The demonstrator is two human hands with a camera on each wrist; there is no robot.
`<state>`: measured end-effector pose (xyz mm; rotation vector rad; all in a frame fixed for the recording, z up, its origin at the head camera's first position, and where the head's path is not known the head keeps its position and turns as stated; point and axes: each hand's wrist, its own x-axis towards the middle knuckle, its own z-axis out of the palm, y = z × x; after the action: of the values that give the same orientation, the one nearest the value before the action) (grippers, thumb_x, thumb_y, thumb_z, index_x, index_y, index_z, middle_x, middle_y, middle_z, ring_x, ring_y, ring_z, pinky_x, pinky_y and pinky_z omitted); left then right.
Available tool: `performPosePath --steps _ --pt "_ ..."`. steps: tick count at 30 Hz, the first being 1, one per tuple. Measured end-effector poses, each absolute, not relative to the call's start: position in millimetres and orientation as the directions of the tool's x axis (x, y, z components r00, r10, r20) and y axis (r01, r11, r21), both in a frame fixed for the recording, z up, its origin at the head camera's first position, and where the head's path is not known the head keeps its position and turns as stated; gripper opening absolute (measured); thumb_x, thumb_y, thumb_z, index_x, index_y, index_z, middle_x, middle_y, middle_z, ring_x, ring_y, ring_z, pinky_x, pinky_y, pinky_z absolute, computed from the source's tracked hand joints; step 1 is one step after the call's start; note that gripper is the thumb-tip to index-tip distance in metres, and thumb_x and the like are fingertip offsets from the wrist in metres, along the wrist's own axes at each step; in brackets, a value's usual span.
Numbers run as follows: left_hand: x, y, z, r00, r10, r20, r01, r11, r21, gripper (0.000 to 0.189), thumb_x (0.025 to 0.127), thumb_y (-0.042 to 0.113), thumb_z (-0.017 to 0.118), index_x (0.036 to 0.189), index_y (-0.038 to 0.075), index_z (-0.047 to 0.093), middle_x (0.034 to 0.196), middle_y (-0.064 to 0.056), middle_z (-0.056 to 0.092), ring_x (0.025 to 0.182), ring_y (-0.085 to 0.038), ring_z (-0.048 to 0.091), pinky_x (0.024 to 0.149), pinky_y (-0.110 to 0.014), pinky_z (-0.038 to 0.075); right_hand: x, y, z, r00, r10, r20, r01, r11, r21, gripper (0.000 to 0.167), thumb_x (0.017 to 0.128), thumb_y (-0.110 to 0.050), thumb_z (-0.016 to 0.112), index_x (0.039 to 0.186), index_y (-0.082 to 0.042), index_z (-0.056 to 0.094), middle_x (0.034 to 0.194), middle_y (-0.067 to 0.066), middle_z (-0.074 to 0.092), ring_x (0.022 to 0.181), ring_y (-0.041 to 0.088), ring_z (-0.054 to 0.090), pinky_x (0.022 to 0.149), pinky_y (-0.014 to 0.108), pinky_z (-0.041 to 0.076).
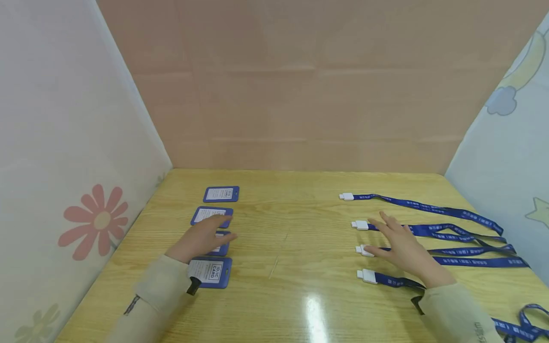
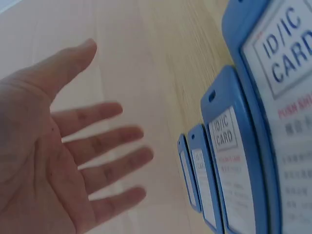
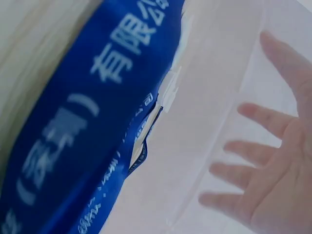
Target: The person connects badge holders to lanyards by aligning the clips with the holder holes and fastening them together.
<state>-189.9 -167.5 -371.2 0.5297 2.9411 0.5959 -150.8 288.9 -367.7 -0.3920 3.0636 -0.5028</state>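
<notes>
Blue ID card holders lie in a column at the left of the wooden table. My left hand (image 1: 201, 239) hovers over the middle ones with fingers spread, holding nothing. The farthest holder (image 1: 220, 194) and the nearest holder (image 1: 218, 272) show beyond and below it. In the left wrist view, the palm (image 2: 44, 170) faces the camera beside the row. To the right, blue lanyards with white clips lie in rows. My right hand (image 1: 401, 250), empty with its fingers extended, is above the middle lanyards, partly hiding them. The nearest clip (image 1: 367, 276) and the farthest lanyard (image 1: 411, 203) are visible.
Another bunched blue lanyard (image 1: 525, 328) lies at the near right corner. A brown paper-like backdrop (image 1: 309, 95) stands behind the table (image 1: 296, 209). Printed white panels (image 1: 55, 119) rise on both sides.
</notes>
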Motion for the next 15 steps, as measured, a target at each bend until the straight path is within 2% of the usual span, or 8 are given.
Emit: performPosePath --steps 3,6,8,11,15 --pt "-185 -176 -371 -0.925 0.377 -0.051 0.317 0.837 0.446 0.054 0.089 0.039 0.059 0.130 0.005 0.052 0.131 -0.016 0.056 0.117 -0.034 0.055 0.097 -0.051 0.046 -144 292 -365 -0.963 -0.266 0.045 -0.268 0.920 -0.285 0.067 0.084 -0.043 0.065 0.134 -0.003 0.047 0.142 0.029 0.038 0.124 0.053 0.038 0.098 0.067 0.035" --pt "-179 -186 -372 -0.917 0.396 -0.048 0.330 0.821 0.466 0.041 0.086 0.035 0.065 0.115 0.006 0.062 0.112 -0.010 0.065 0.097 -0.024 0.062 0.081 -0.039 0.053 -137 294 -363 -0.959 -0.282 0.042 -0.283 0.923 -0.261 0.054 0.083 -0.035 0.067 0.124 -0.002 0.056 0.128 0.024 0.055 0.115 0.046 0.051 0.091 0.058 0.046" --pt "-175 -193 -372 -0.911 0.410 -0.047 0.339 0.809 0.480 0.029 0.083 0.032 0.068 0.100 0.008 0.065 0.095 -0.004 0.066 0.082 -0.015 0.058 0.069 -0.029 0.050 -133 295 -362 -0.956 -0.293 0.016 -0.286 0.919 -0.270 0.047 0.083 -0.032 0.068 0.118 -0.002 0.060 0.119 0.020 0.062 0.109 0.040 0.058 0.088 0.053 0.050" --pt "-168 -203 -374 -0.902 0.425 -0.071 0.332 0.791 0.515 0.019 0.080 0.027 0.072 0.082 0.011 0.062 0.077 0.003 0.059 0.068 -0.009 0.048 0.057 -0.020 0.041 -128 295 -363 -0.952 -0.303 -0.048 -0.276 0.914 -0.296 0.042 0.082 -0.033 0.069 0.112 -0.004 0.064 0.108 0.011 0.068 0.097 0.029 0.064 0.080 0.044 0.055" --pt "-158 -213 -375 -0.897 0.417 -0.143 0.285 0.796 0.534 0.024 0.076 0.027 0.076 0.080 0.010 0.060 0.073 0.004 0.055 0.066 -0.009 0.045 0.055 -0.018 0.038 -123 293 -367 -0.936 -0.327 -0.126 -0.276 0.909 -0.314 0.041 0.078 -0.038 0.072 0.106 -0.008 0.065 0.099 0.002 0.068 0.085 0.017 0.063 0.069 0.034 0.054"
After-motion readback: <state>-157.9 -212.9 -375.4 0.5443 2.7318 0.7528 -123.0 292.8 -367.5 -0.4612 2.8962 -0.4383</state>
